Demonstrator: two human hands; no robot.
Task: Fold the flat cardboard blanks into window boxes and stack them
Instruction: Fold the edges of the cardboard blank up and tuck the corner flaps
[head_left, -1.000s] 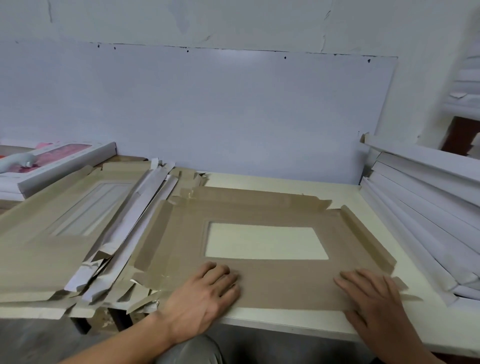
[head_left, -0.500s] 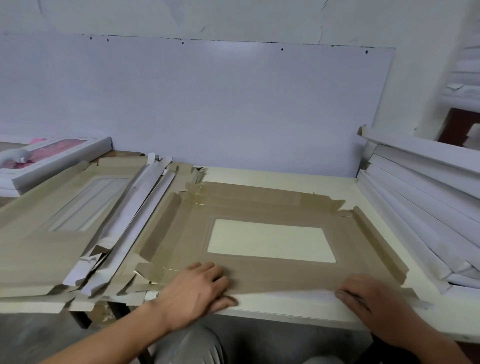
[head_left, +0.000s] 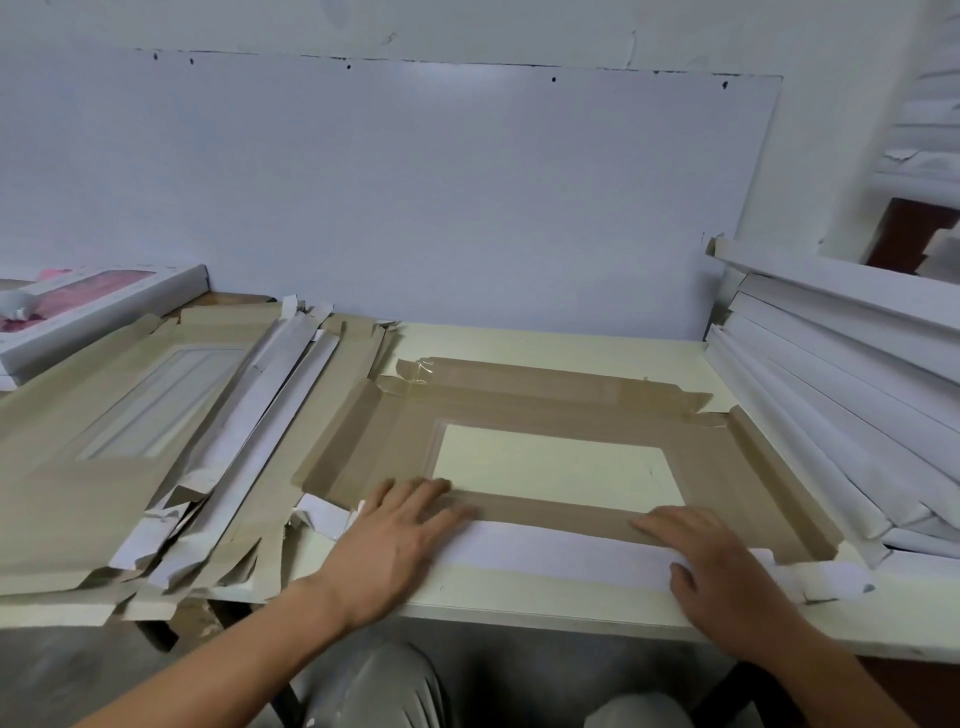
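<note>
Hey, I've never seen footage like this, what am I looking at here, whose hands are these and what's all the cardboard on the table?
There is no machine: a person wears a camera on the head, so this single view looks down at their own two bare hands. On the cream table lies a flat brown cardboard blank with a rectangular window cut in it. Its near flap is turned over, showing its white side. The left hand and right hand press flat on that fold; neither has a grip on anything. A pile of unfolded blanks sits to the left, a stack of white folded boxes to the right.
</note>
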